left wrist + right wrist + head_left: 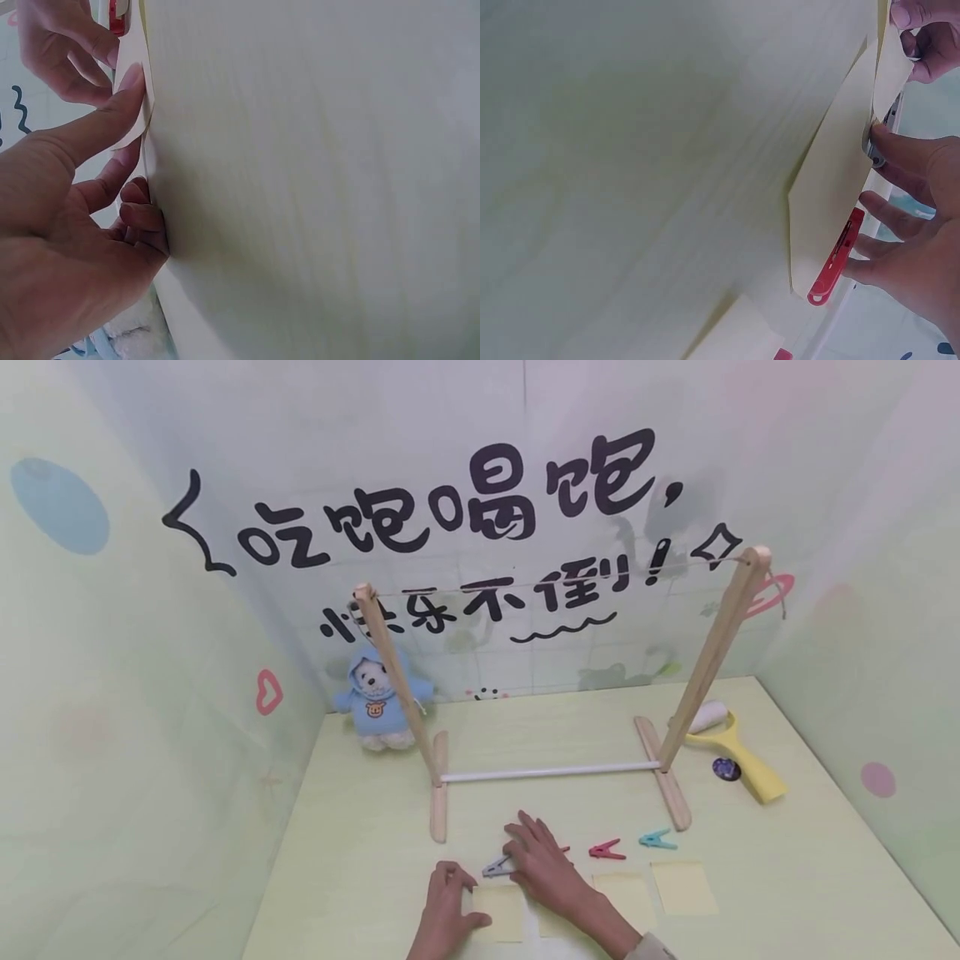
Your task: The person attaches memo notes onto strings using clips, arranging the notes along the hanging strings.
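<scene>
My left hand [444, 910] pinches the leftmost pale yellow paper note [501, 913] by its left side, thumb on its face and index finger behind, in the left wrist view [136, 112]. My right hand [551, 870] reaches to the note's top edge and pinches a grey clothespin [493, 867] between thumb and index finger. In the right wrist view the clothespin [875, 156] is at the note's edge, partly hidden by the fingers. Below the right hand's other fingers lies a red clothespin [835, 259], beside a second note [832, 180].
Another red clothespin [607, 850] and a teal clothespin [658, 839] lie above two more notes [685, 888]. Behind stands a wooden frame [712, 652] with a string [555, 581] across its top and a white bar below. A plush toy [380, 702] and yellow-handled roller [750, 767] flank it.
</scene>
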`<control>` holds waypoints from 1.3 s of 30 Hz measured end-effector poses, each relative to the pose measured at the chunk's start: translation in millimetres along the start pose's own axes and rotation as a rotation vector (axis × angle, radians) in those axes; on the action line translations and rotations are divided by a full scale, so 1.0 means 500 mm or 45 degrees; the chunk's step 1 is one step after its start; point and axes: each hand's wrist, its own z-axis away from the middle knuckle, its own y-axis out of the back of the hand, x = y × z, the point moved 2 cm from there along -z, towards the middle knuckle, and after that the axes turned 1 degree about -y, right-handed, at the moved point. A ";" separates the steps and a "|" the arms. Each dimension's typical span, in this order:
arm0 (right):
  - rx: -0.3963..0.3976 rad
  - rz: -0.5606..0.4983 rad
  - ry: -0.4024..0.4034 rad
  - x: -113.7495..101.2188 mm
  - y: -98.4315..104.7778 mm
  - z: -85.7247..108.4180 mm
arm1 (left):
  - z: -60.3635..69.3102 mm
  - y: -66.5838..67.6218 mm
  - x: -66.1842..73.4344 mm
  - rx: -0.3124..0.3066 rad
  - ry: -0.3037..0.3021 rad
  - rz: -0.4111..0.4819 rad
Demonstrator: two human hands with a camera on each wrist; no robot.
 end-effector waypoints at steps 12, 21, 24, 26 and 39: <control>0.131 -0.060 0.033 0.002 -0.003 0.002 | 0.001 -0.010 -0.010 0.002 0.122 0.022; 0.095 -0.197 -0.064 0.009 0.012 -0.011 | -0.002 -0.008 -0.010 0.050 0.112 0.013; 0.120 -0.255 -0.063 0.015 0.012 -0.013 | -0.004 -0.007 -0.005 0.044 0.132 0.003; 0.192 -0.301 -0.019 0.035 -0.013 -0.011 | -0.006 -0.005 -0.001 0.045 0.143 -0.003; 0.315 -0.359 0.000 0.104 -0.110 -0.002 | -0.013 0.007 0.000 0.109 0.122 0.079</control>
